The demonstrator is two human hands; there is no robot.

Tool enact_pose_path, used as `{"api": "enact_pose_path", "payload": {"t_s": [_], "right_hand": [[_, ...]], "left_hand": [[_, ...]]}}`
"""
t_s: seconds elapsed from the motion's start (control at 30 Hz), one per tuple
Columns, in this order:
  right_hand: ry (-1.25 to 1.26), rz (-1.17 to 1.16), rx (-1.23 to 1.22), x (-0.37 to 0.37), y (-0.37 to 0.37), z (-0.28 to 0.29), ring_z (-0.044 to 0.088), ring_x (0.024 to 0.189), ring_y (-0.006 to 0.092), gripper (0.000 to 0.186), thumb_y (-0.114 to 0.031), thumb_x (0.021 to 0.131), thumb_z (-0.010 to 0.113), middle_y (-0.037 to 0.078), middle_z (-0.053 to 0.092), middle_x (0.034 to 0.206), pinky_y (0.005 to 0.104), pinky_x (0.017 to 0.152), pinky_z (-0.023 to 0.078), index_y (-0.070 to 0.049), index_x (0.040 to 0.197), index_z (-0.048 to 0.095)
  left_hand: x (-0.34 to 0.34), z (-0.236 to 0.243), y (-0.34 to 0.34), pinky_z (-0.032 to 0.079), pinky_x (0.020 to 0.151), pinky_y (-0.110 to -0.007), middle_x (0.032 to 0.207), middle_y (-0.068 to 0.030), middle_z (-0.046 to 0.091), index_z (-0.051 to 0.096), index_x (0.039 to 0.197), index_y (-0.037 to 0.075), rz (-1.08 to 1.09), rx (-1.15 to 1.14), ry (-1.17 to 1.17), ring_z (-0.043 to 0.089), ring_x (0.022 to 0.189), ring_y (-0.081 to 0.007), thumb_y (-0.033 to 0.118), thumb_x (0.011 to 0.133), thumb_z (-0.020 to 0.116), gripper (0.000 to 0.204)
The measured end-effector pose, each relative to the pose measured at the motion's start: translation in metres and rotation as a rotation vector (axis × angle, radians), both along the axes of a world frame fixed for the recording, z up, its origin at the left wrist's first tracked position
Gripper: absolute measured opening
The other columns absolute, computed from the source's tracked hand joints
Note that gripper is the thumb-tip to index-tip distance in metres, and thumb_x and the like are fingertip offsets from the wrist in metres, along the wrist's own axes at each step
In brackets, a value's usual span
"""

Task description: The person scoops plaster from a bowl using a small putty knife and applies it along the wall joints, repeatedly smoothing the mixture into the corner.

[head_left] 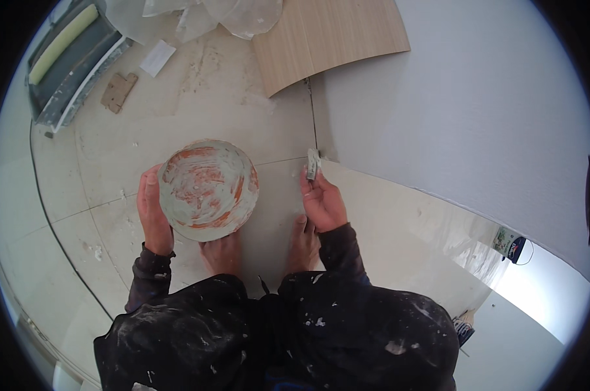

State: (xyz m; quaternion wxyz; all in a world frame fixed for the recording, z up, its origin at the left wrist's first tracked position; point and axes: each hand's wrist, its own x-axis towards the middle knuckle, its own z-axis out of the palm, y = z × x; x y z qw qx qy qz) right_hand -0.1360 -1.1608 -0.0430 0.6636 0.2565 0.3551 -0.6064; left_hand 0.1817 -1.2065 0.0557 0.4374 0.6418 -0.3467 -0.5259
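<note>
A round tub (209,189), orange inside under smears of pale putty, is tilted toward me in front of my feet. My left hand (153,205) is closed on its left side, fingers along the outer wall and partly hidden behind it. To the right of the tub and apart from it, my right hand (324,203) pinches a small putty knife (312,164). Pale putty coats its short blade, which points away from me; the grip is mostly hidden in my fingers.
A wood-grain panel (334,45) and plastic sheeting (197,18) lie ahead. Far left stands a grey paint tray (73,65) with a pale yellow roller (63,44), near a brown scrap (119,92) and white paper (157,58). A pale wall (464,111) rises at right, a paint can (508,242) beside it.
</note>
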Motion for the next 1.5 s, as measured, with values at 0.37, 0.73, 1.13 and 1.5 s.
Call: {"api": "enact_pose_path", "payload": {"t_s": [0.37,0.73,1.13,1.5], "right_hand": [[-0.203,-0.049,0.012,-0.009,0.034,0.005,0.059,0.12,0.0226,0.031,-0.009,0.11,0.048,0.014,0.059,0.133,0.0363,0.115,0.049,0.008,0.135,0.05],[-0.018,-0.102,-0.035,0.0,-0.012,0.003,0.059,0.121,0.0258,0.034,-0.007,0.109,0.051,0.017,0.06,0.13,0.0383,0.114,0.051,0.009,0.138,0.048],[-0.12,0.06,-0.129,-0.025,0.042,0.019,0.059,0.122,0.0235,0.033,-0.008,0.107,0.054,0.013,0.06,0.13,0.0377,0.114,0.049,0.005,0.137,0.05],[0.102,0.087,0.044,-0.007,-0.009,0.002,0.061,0.121,0.0247,0.031,-0.008,0.108,0.055,0.016,0.061,0.13,0.0382,0.114,0.051,0.007,0.134,0.051]], "left_hand": [[0.005,-0.002,0.004,0.044,0.105,-0.033,0.124,-0.0076,0.062,0.058,0.132,0.001,0.034,0.021,-0.039,0.057,0.118,-0.0165,0.042,0.111,0.042,0.048],[-0.006,0.002,-0.003,0.045,0.101,-0.031,0.12,-0.0075,0.063,0.058,0.128,0.0,0.001,-0.006,-0.012,0.058,0.113,-0.0151,0.043,0.111,0.044,0.048],[-0.005,0.005,0.008,0.045,0.102,-0.032,0.121,-0.0084,0.063,0.057,0.13,-0.001,0.059,0.013,-0.047,0.058,0.114,-0.0161,0.044,0.11,0.044,0.051],[-0.006,0.004,-0.001,0.045,0.102,-0.032,0.121,-0.0085,0.063,0.058,0.13,-0.001,-0.002,-0.011,-0.001,0.058,0.114,-0.0157,0.043,0.111,0.044,0.05]]}}
